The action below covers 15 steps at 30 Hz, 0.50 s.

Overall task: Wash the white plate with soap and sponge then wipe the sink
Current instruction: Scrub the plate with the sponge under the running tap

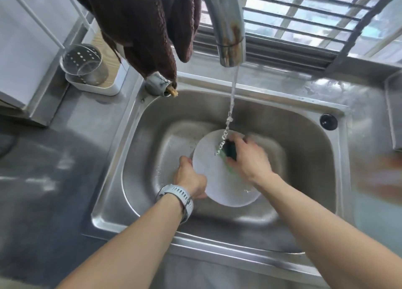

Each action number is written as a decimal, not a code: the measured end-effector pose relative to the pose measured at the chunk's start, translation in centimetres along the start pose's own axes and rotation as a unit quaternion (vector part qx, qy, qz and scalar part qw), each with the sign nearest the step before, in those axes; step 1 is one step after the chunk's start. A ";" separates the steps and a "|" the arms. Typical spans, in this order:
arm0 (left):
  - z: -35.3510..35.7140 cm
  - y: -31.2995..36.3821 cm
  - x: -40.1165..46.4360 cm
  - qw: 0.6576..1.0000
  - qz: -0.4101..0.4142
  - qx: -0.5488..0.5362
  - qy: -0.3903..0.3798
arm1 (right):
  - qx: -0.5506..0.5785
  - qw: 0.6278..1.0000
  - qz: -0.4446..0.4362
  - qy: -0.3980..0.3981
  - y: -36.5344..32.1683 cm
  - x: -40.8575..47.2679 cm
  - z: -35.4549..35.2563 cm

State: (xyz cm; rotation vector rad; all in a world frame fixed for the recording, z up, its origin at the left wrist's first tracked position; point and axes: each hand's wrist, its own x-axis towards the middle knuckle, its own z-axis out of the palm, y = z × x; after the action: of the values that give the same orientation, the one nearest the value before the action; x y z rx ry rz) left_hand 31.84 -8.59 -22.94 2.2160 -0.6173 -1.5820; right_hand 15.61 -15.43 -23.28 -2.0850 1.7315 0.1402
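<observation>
Kitchen corner beneath a barred window (304, 17); grey steel worktop (54, 169), wet and streaked in patches.

Sink (304, 158): stainless steel, one rounded basin set into the worktop, brushed finish, water drops on the far rim.

Tap (226, 25): steel spout arching over the basin from the far side, rust-stained near the mouth. A thin stream of water (231, 97) falls from it onto the plate's far edge.

White plate (217, 180): round, matte, held tilted in the middle of the basin, above its floor.

Left hand (189, 178): fingers curled round the plate's left rim, gripping it. A pale grey perforated watch strap (180, 196) sits on the wrist.

Right hand (250, 158): blurred; fingers closed on a sponge (229, 151), dark on top with a green edge, pressed against the plate's right, far part just beside the falling water.

Brown cloth (139, 28): thick, nubbly, hanging at the far left above the sink's corner, draped over a second steel fitting (158, 83).

Cutlery drainer (83, 63): perforated steel cylinder in a white tray, far left on the worktop.

Black round plug (328, 121): on the sink's right rim.
</observation>
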 end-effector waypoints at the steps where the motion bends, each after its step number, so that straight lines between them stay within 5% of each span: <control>1: 0.0 0.1 -0.1 1.000 0.002 -0.002 0.000 | -0.012 0.999 0.029 0.008 1.3 -1.1 -0.2; 5: 0.8 -0.1 -0.5 1.000 0.015 -0.003 0.003 | -0.014 1.000 -0.011 -0.017 -0.2 -6.9 0.8; 8: 0.9 -0.1 -0.7 1.000 0.016 -0.011 0.009 | 0.023 0.997 -0.069 -0.024 -2.6 -3.0 1.4; 13: 0.6 0.3 -0.7 1.000 0.019 0.014 0.012 | -0.034 0.997 0.066 0.017 2.6 -3.0 0.0; 15: 0.7 0.4 -0.8 1.000 0.022 0.007 0.011 | -0.051 0.998 0.030 -0.001 1.0 -6.6 0.7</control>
State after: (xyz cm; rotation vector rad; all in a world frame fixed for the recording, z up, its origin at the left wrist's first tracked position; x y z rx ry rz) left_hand 30.89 -8.56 -22.30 2.2109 -0.6681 -1.5328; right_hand 13.38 -9.25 -21.89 -2.1035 1.8220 0.2549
